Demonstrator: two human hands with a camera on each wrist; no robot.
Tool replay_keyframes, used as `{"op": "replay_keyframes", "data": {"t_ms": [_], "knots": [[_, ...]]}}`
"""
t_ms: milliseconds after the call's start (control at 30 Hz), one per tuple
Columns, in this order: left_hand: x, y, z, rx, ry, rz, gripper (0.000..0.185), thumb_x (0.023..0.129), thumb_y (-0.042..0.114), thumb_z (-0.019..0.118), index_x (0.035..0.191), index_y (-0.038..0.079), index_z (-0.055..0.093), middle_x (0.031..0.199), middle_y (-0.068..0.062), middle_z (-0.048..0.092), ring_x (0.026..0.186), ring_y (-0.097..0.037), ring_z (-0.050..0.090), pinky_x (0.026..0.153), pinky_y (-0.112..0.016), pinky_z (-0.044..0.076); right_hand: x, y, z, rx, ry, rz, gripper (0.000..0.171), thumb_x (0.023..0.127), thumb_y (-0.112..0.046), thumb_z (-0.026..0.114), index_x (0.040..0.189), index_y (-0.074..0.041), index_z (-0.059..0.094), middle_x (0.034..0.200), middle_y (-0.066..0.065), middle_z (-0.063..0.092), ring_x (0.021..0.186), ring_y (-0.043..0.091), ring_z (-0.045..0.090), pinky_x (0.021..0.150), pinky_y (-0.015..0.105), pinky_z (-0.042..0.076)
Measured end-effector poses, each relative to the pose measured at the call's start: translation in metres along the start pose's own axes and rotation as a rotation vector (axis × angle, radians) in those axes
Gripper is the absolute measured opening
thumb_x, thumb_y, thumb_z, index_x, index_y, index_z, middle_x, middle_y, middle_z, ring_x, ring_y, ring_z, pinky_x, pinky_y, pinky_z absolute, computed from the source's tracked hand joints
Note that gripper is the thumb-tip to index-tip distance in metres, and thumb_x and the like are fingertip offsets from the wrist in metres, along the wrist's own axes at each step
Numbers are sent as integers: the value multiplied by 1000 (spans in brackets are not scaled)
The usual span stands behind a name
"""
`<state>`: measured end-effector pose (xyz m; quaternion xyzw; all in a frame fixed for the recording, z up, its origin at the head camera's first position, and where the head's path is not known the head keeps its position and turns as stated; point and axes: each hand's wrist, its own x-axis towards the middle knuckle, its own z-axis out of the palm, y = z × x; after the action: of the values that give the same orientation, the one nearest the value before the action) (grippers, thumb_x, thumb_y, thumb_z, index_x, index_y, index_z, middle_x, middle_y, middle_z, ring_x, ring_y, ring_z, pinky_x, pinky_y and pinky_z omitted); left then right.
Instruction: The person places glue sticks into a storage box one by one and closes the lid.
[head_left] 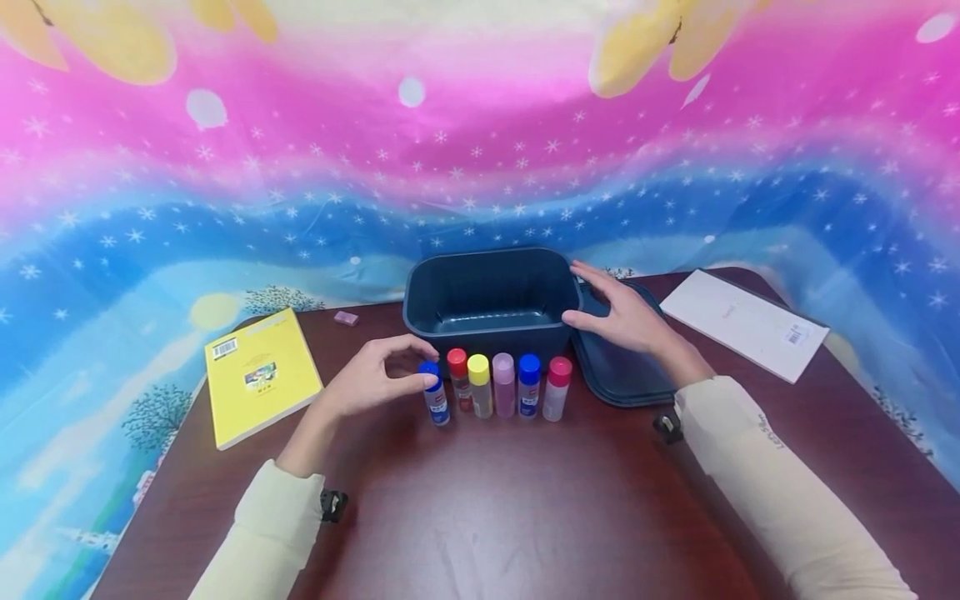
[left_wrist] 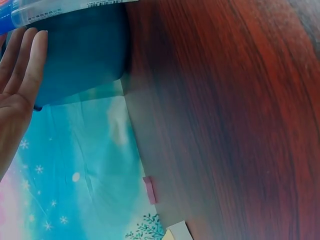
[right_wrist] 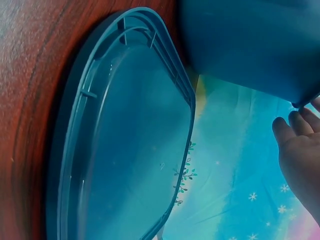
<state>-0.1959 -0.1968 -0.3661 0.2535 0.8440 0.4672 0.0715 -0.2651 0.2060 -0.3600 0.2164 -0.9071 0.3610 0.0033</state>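
Observation:
Six small bottles with coloured caps stand in a row on the dark red table (head_left: 525,500), just in front of a dark blue bin (head_left: 487,300). My left hand (head_left: 415,365) pinches the leftmost, blue-capped bottle (head_left: 433,396) between thumb and fingers. In the left wrist view that bottle (left_wrist: 45,12) lies across the top edge, beside the bin (left_wrist: 85,50). My right hand (head_left: 581,293) rests with straight fingers on the bin's right rim, above the blue lid (head_left: 622,375). The lid (right_wrist: 125,140) lies upside down beside the bin (right_wrist: 250,40), with the hand's fingers (right_wrist: 300,135) near the bin's edge.
A yellow book (head_left: 258,375) lies at the left of the table, with a small pink eraser (head_left: 346,317) behind it. A white booklet (head_left: 742,321) lies at the right rear. A pink and blue starry cloth (head_left: 480,167) hangs behind the table.

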Motion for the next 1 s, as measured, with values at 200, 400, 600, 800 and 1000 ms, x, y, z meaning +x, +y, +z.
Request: {"op": "replay_keyframes", "data": {"t_ms": [200, 400, 600, 800, 1000], "knots": [[0, 1, 1, -4, -3, -13, 35, 88, 30, 80, 119, 16, 69, 112, -1, 69, 102, -22, 67, 85, -38, 59, 0, 0, 0, 14, -6, 23, 84, 94, -50, 68, 162, -21, 28, 168, 2, 21, 149, 38, 29, 112, 69, 26], [1, 1, 1, -26, -11, -28, 33, 87, 27, 81, 115, 13, 70, 109, -2, 69, 102, -24, 67, 85, -38, 59, 1, -3, -2, 13, -15, 24, 85, 93, -49, 71, 162, -19, 30, 167, 3, 23, 150, 37, 27, 112, 69, 25], [-2, 2, -3, -46, 21, -44, 29, 87, 25, 83, 111, 12, 71, 106, -5, 70, 98, -24, 70, 84, -35, 59, 3, -6, -3, 5, -32, 23, 86, 93, -49, 71, 161, -16, 30, 167, 5, 23, 149, 38, 29, 113, 67, 27], [-6, 7, -17, -29, 120, -52, 29, 87, 21, 83, 110, 10, 70, 102, -7, 72, 94, -24, 72, 80, -35, 60, 4, -9, -5, -6, -38, 21, 86, 92, -51, 71, 161, -16, 32, 167, 5, 25, 149, 37, 29, 114, 66, 27], [-8, 7, -27, 3, 174, -75, 32, 88, 24, 82, 114, 9, 69, 105, -8, 71, 98, -26, 71, 80, -32, 60, 5, -10, -8, -22, -37, 21, 87, 91, -51, 73, 160, -15, 33, 166, 6, 27, 149, 36, 27, 113, 67, 26]]}}
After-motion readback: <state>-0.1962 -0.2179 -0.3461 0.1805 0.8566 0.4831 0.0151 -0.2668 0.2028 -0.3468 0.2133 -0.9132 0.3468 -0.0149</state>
